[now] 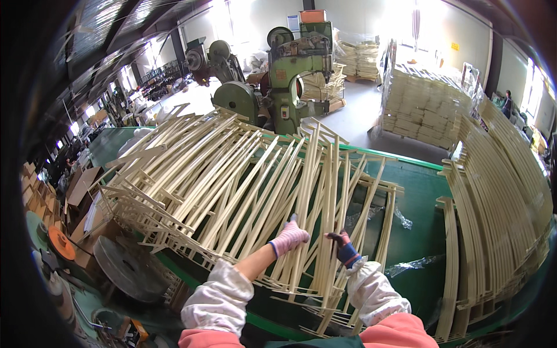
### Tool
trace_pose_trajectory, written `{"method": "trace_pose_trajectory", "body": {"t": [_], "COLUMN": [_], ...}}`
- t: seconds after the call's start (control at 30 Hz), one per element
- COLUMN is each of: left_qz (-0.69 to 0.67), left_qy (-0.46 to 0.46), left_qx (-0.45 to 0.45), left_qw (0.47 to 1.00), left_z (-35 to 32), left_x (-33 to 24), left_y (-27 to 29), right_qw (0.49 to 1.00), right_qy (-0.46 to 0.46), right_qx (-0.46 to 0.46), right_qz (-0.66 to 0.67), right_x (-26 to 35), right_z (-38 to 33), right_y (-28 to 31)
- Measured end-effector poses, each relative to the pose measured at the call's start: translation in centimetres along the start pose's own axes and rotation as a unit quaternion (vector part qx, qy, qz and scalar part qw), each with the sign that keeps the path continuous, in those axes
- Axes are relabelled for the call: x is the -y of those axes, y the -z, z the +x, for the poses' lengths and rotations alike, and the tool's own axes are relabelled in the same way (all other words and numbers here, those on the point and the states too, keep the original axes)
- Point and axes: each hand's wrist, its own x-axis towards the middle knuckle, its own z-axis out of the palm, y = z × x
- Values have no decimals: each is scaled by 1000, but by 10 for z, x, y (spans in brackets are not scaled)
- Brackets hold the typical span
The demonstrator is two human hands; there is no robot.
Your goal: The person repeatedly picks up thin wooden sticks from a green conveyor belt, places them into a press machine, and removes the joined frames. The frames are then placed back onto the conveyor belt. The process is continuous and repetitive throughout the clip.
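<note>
A big loose heap of pale wooden slat frames point(232, 180) lies spread over a green table point(418, 203). My left hand point(288, 236), in a pink striped glove, rests flat on the slats near the heap's front, fingers apart. My right hand point(343, 246), in a blue and red glove, grips one upright slat of a frame point(335, 191) that leans on the heap. Both forearms wear white sleeve covers over pink sleeves.
A tall neat stack of the same frames point(499, 191) stands at the table's right end. Green press machines point(290, 75) and a wrapped pallet of frames point(420, 104) stand behind. Clear plastic scraps point(406, 265) lie on the table. A round metal disc point(125, 267) and cardboard boxes sit at lower left.
</note>
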Motion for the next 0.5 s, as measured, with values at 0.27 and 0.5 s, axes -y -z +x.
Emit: {"method": "trace_pose_trajectory", "body": {"t": [0.27,0.5], "left_qz": [634,682], "left_qy": [-163,-86], "left_qx": [-217,-246], "left_qw": [724,684], "left_z": [-63,-13], "left_x": [-60,-35], "left_y": [106,132], "right_qw": [875,945], "right_qy": [93,179], "right_qx": [89,245], "right_qz": [-467,-119], "right_x": [29,75], "right_z": [25,17], "right_y": [-161,-53]}}
